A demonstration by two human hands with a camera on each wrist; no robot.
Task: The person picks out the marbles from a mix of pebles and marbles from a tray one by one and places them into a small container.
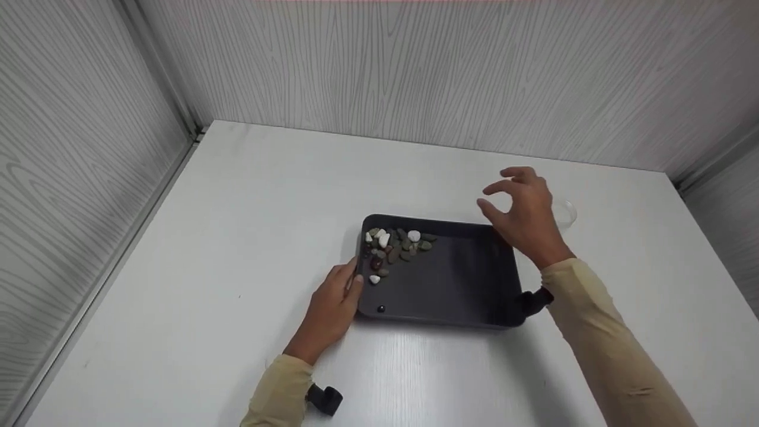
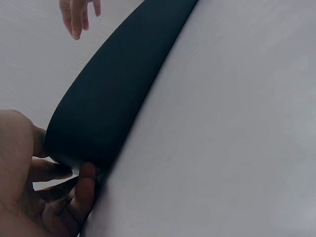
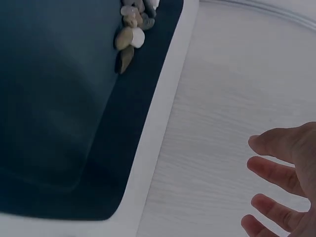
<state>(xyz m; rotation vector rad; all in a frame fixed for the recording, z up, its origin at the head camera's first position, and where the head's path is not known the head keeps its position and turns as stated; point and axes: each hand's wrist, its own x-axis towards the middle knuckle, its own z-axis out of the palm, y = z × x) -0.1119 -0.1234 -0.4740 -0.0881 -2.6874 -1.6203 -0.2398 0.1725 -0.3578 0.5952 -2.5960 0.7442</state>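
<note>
A dark grey rectangular tray point(image 1: 450, 281) lies on the white table. Pebbles point(image 1: 394, 254) in white, grey-green, brown and dark red are gathered toward its back left corner, and a small black pebble point(image 1: 381, 309) sits alone near the front left. My left hand point(image 1: 329, 305) grips the tray's left side, thumb at the rim; the left wrist view shows fingers point(image 2: 85, 190) curled against the tray's outer wall. Over the back right corner, my right hand point(image 1: 525, 207) is raised with thumb and fingers spread apart, holding nothing. In the right wrist view it appears beyond the tray's edge.
Partly hidden behind my right hand is a clear round dish or lid point(image 1: 566, 212) on the table. A wood-grain panel point(image 1: 385, 65) rises along the table's back edge, with further panels at left and right.
</note>
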